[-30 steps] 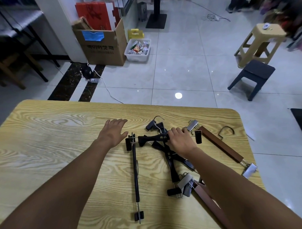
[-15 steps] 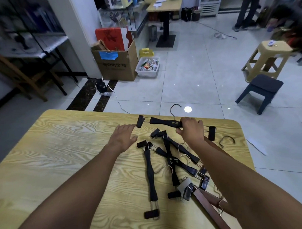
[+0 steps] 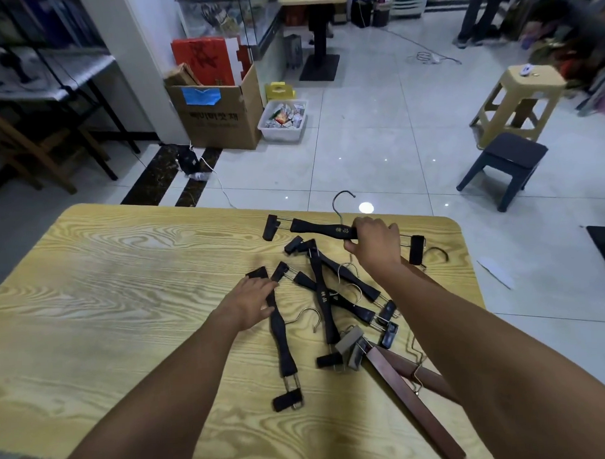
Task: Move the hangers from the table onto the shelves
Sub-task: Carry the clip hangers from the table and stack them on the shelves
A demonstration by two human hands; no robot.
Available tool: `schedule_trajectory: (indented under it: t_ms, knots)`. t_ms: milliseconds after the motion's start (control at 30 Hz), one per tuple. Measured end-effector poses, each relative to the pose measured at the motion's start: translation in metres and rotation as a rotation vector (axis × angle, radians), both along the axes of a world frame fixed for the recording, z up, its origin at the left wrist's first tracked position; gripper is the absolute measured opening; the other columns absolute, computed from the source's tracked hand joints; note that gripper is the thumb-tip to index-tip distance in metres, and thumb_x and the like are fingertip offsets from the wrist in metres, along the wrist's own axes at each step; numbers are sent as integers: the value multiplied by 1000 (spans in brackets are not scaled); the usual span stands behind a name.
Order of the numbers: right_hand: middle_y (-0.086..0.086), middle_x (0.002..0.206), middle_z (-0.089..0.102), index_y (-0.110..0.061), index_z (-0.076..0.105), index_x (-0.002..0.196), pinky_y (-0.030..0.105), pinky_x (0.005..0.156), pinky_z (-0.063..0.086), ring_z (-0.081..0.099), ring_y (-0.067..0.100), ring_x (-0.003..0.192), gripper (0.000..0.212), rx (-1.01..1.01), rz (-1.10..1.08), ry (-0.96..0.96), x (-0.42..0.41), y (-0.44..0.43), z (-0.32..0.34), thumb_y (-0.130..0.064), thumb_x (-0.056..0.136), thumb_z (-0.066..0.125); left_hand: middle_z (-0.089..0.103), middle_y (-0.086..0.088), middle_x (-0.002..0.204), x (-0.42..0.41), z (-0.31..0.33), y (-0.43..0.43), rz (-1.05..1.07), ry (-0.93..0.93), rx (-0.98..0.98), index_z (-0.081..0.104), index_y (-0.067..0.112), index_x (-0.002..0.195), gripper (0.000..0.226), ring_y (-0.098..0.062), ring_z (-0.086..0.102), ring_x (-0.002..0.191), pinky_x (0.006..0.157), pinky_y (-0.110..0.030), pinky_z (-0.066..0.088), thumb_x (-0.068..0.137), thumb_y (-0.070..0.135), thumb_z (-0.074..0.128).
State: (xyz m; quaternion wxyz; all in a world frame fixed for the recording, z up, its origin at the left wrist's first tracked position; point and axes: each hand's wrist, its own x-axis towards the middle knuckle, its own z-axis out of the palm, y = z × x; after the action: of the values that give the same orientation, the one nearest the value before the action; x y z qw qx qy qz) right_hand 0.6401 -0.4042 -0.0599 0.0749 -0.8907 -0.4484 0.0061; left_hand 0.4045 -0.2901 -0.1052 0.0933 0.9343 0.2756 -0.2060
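My right hand [image 3: 375,242] grips a black clip hanger [image 3: 314,228] by its bar and holds it above the far edge of the wooden table [image 3: 108,304], hook pointing up. My left hand [image 3: 250,301] lies with fingers spread on the upper end of another black hanger [image 3: 281,336] that rests flat on the table. A pile of several black hangers [image 3: 334,297] lies crossed between my arms. Two brown wooden hangers [image 3: 402,387] lie under my right forearm, partly hidden.
Beyond the table's far edge is tiled floor with a cardboard box [image 3: 218,112], a white bin [image 3: 283,120], a yellow stool [image 3: 519,101] and a dark blue stool [image 3: 504,167]. A black metal shelf rack [image 3: 59,76] stands at the far left.
My right hand has lifted one black hanger off the pile and carried it toward the far edge. My left hand has slid right onto the single black hanger.
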Motion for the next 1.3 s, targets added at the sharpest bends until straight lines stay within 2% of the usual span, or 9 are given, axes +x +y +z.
schedule_trajectory:
  t_ms: [367, 567, 767, 900, 1133, 1233, 1300]
  knots:
    - [4, 102, 63, -11, 59, 107, 40, 89, 37, 57, 26, 99, 28, -10, -34, 0, -3, 8, -23, -35, 92, 57, 21, -1, 156, 0, -37, 6, -311, 146, -19, 22, 23, 149, 70, -19, 18, 144, 120, -33, 7, 89, 27, 60]
    - [3, 102, 63, -13, 59, 107, 39, 89, 37, 57, 25, 100, 26, -24, -43, 5, -10, 19, -23, -34, 92, 57, 39, -6, 138, 7, -50, 10, -427, 131, 88, 41, 18, 134, 47, -25, 33, 129, 112, -33, 22, 91, 25, 57]
    - [3, 102, 63, -12, 60, 107, 39, 88, 37, 57, 25, 99, 27, -13, -65, -6, -12, 26, -17, -34, 92, 56, 43, -9, 130, -2, -57, 13, -514, 159, 148, 43, 14, 128, 41, -28, 38, 122, 109, -36, 25, 92, 29, 53]
    - [2, 102, 63, -13, 59, 107, 38, 88, 37, 57, 25, 99, 28, -22, -76, -30, -16, 29, -9, -36, 92, 55, 49, -7, 125, -19, -47, 22, -475, 111, 62, 44, 15, 125, 39, -27, 41, 119, 108, -35, 25, 92, 34, 50]
    - [1, 102, 63, -15, 59, 106, 37, 86, 37, 58, 24, 98, 26, 15, -39, -50, -36, 43, 26, -37, 92, 56, 53, -3, 121, -54, -14, 39, -277, -7, -20, 42, 19, 125, 34, -22, 43, 115, 102, -34, 27, 93, 25, 53]
    - [1, 102, 63, -15, 58, 105, 37, 85, 37, 58, 25, 98, 25, 35, 1, -63, -52, 49, 47, -36, 92, 57, 55, 2, 104, -77, 5, 41, -178, -136, -24, 46, 17, 112, 22, -20, 45, 107, 93, -30, 29, 93, 27, 53]
    - [1, 102, 63, -15, 59, 105, 38, 85, 36, 58, 26, 98, 25, 53, 39, -74, -64, 54, 63, -36, 92, 57, 47, 7, 93, -93, 23, 41, -122, -200, 5, 46, 16, 108, 19, -19, 46, 103, 89, -29, 28, 94, 28, 52]
